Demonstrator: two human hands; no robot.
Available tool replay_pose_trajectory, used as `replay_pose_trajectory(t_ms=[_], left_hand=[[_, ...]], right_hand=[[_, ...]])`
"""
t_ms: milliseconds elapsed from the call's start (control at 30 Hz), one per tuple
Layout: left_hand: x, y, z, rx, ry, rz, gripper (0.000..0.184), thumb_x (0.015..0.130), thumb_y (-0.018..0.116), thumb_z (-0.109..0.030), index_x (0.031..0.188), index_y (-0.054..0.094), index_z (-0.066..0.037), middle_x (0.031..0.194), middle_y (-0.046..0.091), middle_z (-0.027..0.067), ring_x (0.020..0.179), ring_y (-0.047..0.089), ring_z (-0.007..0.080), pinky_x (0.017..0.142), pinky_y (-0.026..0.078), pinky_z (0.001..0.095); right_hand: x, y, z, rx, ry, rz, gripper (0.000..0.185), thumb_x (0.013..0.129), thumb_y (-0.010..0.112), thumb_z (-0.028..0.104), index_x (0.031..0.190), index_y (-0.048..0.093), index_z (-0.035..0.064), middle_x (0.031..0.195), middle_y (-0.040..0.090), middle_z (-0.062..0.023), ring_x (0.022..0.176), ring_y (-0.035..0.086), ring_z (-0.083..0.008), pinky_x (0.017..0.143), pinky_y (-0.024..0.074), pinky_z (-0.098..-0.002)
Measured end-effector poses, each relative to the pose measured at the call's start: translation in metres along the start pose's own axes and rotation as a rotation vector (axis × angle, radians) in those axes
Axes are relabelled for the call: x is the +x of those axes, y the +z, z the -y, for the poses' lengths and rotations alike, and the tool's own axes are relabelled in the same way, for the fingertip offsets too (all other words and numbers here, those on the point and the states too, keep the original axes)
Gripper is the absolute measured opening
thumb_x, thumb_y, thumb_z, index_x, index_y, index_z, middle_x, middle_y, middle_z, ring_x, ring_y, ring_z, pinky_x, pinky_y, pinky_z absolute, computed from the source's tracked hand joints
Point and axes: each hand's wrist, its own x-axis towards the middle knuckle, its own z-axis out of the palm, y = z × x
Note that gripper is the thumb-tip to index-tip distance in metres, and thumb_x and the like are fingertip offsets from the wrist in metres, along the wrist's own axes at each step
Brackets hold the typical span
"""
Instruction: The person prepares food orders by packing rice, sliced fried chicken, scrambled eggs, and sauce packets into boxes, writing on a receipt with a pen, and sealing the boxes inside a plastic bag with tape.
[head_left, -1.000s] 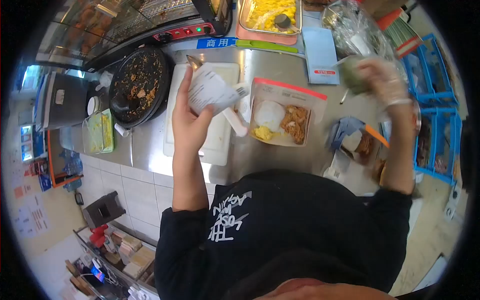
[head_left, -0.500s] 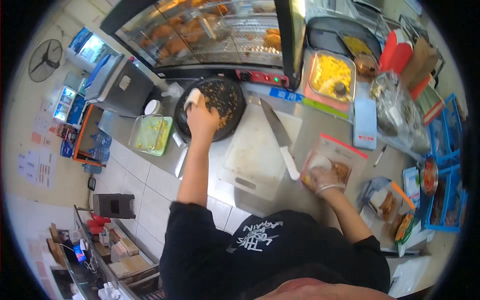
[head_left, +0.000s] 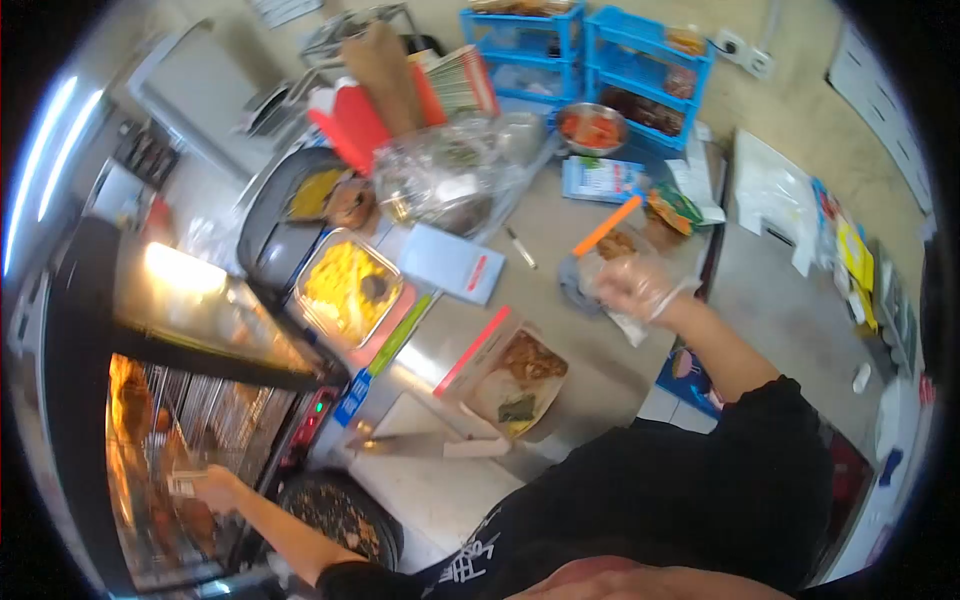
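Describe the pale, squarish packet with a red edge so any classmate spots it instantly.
At the grey steel counter, find the white-handled metal knife. Beside its handle lies the pale, squarish packet of food. Its red edge distinguishes it from the orange-edged packet at the gloved right hand.

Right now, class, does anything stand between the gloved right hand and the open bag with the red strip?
Nothing visible blocks it: the right hand is at the orange-edged pack, and past that pack only bare counter shows before the open bag.
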Motion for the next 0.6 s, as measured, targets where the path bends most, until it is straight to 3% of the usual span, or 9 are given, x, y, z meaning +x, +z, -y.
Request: replay_pose_trajectory(t_ms=[100, 200, 267, 333, 433, 533, 600], left_hand=[[-0.020, -0.010, -0.012, -0.052, 0.135, -0.085, 0.038, 0.075, 0.048, -0.032, 0.108, 0.059, -0.017, 0.104, 0.060, 0.0089, 0.088, 0.058, 0.0362, 0.074, 0.046, 0.0503], [-0.039, -0.004, -0.026, -0.014, 0.169, -0.032, 0.038, 0.076, 0.047, -0.030, 0.109, 0.058, -0.015, 0.104, 0.060, 0.0083, 0.089, 0.059, 0.0334, 0.076, 0.046, 0.0468], [-0.039, 0.014, -0.030, -0.032, 0.255, -0.009, 0.039, 0.078, 0.045, -0.030, 0.114, 0.055, -0.016, 0.107, 0.058, 0.0087, 0.092, 0.058, 0.0304, 0.078, 0.046, 0.0435], [-0.052, 0.021, -0.048, 0.016, 0.230, -0.002, 0.040, 0.080, 0.044, -0.031, 0.116, 0.053, -0.016, 0.108, 0.057, 0.0092, 0.093, 0.057, 0.0293, 0.079, 0.046, 0.0429], [-0.085, -0.001, -0.082, 0.070, 0.224, 0.075, 0.042, 0.084, 0.042, -0.032, 0.120, 0.049, -0.014, 0.111, 0.055, 0.0109, 0.095, 0.056, 0.0276, 0.082, 0.045, 0.0425], [-0.092, 0.006, -0.087, 0.049, 0.186, 0.073, 0.041, 0.083, 0.043, -0.031, 0.118, 0.051, -0.011, 0.110, 0.055, 0.0125, 0.095, 0.056, 0.0268, 0.083, 0.046, 0.0414], [-0.074, 0.029, -0.075, 0.134, 0.290, 0.193, 0.040, 0.083, 0.043, -0.030, 0.116, 0.052, -0.010, 0.109, 0.056, 0.0135, 0.095, 0.056, 0.0276, 0.082, 0.045, 0.0407]], right_hand=[[0.002, -0.044, -0.045, -0.080, 0.227, -0.108, 0.015, 0.080, 0.055, 0.018, 0.089, 0.059, 0.0071, 0.080, 0.060, -0.0111, 0.078, 0.057, -0.0285, 0.069, 0.0450, -0.0377], [0.019, -0.068, -0.100, 0.119, 0.389, -0.297, 0.015, 0.079, 0.054, 0.017, 0.088, 0.059, 0.0067, 0.081, 0.060, -0.0120, 0.077, 0.057, -0.0295, 0.068, 0.0451, -0.0380], [0.042, -0.084, -0.142, -0.293, 0.400, -0.264, 0.015, 0.078, 0.053, 0.017, 0.087, 0.059, 0.0072, 0.081, 0.060, -0.0137, 0.076, 0.057, -0.0313, 0.067, 0.0457, -0.0386], [0.080, -0.088, -0.220, -0.363, 0.284, -0.334, 0.022, 0.080, 0.051, 0.025, 0.076, 0.060, 0.0049, 0.078, 0.060, -0.0168, 0.075, 0.057, -0.0355, 0.067, 0.0447, -0.0436], [0.153, -0.125, -0.292, -0.508, 0.587, -0.327, 0.018, 0.079, 0.052, 0.021, 0.083, 0.064, 0.0082, 0.087, 0.060, -0.0185, 0.082, 0.058, -0.0333, 0.072, 0.0464, -0.0405], [0.204, -0.162, -0.394, -0.861, 0.833, -0.040, 0.025, 0.080, 0.046, 0.019, 0.098, 0.062, 0.0107, 0.103, 0.058, -0.0183, 0.098, 0.055, -0.0321, 0.084, 0.0440, -0.0398], [0.224, -0.141, -0.563, -1.022, 0.814, -0.752, 0.030, 0.080, 0.044, 0.018, 0.106, 0.058, 0.0108, 0.112, 0.054, -0.0174, 0.106, 0.051, -0.0315, 0.090, 0.0402, -0.0409]])
